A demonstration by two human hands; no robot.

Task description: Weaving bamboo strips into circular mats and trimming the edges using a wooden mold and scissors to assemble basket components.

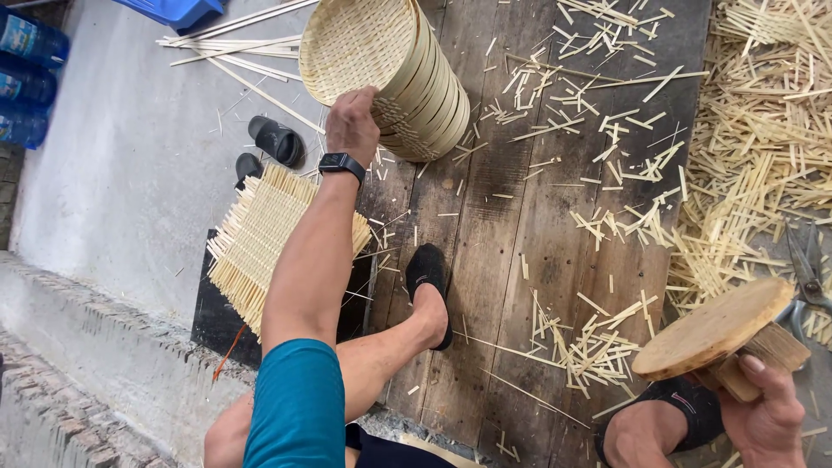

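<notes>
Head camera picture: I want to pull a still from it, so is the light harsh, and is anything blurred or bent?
Head view: soft, even daylight, faint shadows, no glare; the left hand on the stacked round woven bamboo trays is sharp; the right hand holding a round wooden disc tool looks slightly soft; wide lens slants the dark wooden planks.

Black sandals (276, 139), woven mat (260, 238), scissors (809, 270), blue bottles (26, 82), scattered bamboo strips (754, 147).

left arm outstretched (351, 121), right grip closed (767, 407)
</notes>
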